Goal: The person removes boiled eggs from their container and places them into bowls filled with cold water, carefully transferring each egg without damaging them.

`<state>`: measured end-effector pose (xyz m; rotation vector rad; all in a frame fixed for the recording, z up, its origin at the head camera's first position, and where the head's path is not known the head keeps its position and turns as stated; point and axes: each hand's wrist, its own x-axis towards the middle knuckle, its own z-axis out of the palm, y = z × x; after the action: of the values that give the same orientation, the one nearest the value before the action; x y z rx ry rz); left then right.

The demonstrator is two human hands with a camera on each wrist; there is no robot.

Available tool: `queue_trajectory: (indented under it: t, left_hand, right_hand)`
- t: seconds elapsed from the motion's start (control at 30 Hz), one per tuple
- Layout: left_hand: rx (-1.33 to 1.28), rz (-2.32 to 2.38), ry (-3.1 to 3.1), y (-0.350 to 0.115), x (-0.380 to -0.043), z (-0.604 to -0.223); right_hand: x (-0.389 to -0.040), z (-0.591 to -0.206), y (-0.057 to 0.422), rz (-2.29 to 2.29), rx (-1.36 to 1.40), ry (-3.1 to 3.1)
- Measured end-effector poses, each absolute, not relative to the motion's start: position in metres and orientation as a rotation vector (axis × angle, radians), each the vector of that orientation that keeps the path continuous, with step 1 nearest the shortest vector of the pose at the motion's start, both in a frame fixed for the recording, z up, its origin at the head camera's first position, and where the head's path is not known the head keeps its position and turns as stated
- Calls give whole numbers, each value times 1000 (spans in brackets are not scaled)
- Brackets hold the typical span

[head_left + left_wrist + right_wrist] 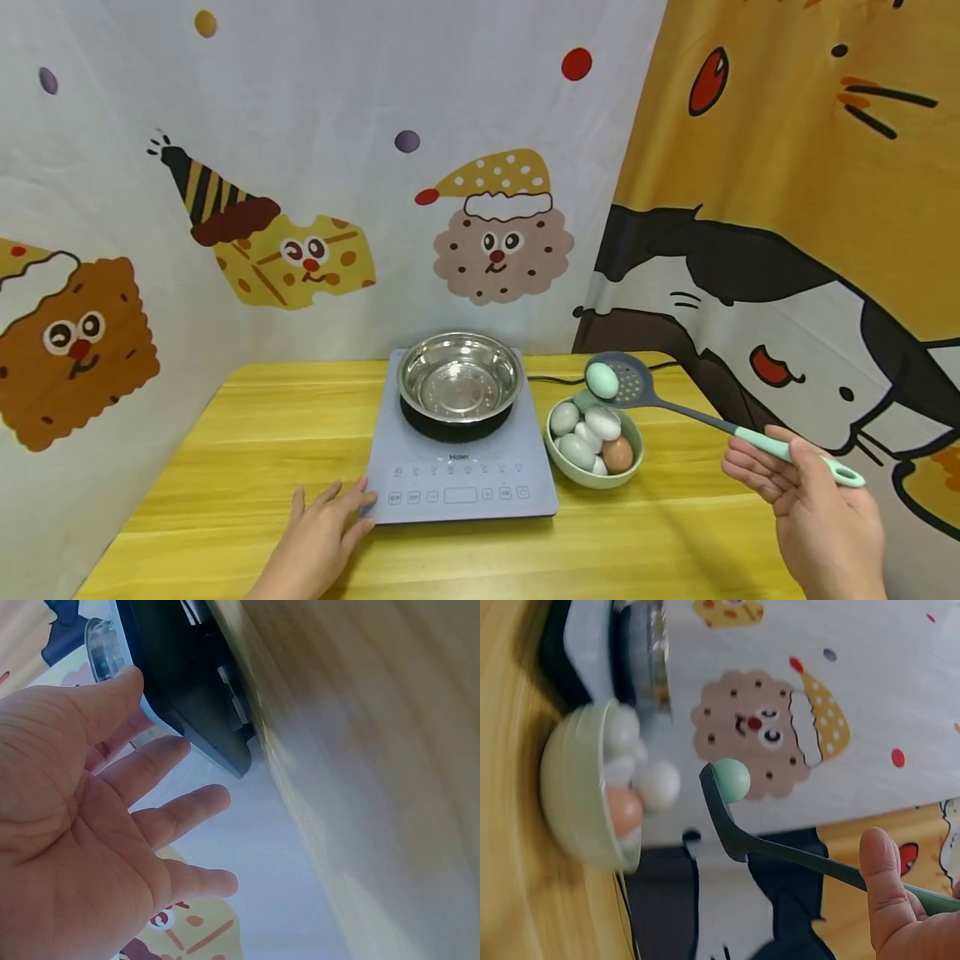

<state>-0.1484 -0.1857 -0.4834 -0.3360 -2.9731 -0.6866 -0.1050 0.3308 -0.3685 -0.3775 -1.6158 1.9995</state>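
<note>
My right hand (825, 508) grips the mint green handle of a grey slotted skimmer (636, 385). A pale green egg (602, 380) lies on the skimmer's head, above a light green bowl (596, 479). Several white, greenish and brown eggs (577, 451) fill that bowl. In the right wrist view the skimmer (802, 856) carries the green egg (732, 780) higher than the bowl's rim. My left hand (318, 533) touches the front left corner of an induction cooker (459, 479) with spread fingers. A shiny steel pot (461, 379) stands on the cooker.
A black cord (557, 380) runs from behind the cooker toward the right. The wooden table (247, 467) ends at a cartoon-printed curtain (337, 100) at the back and sides. The bowl stands close to the cooker's right edge.
</note>
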Motion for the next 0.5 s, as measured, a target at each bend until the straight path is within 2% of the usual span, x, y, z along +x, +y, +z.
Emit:
queue_trajectory:
  t: [0.13,0.23,0.5]
  left_hand:
    - [-325,-686,-2987,-187,-148,-482]
    - [-317,-676,-2989,-187,-148,-481]
    - [-322,-666,-2989,-186,-148,-481]
  right_hand:
    - [-95,-372,332,1793,-644,-1698]
    - [-90,-377,328,1656,-734,-1774]
    - [-72,-396,298,1115,-554,-2121]
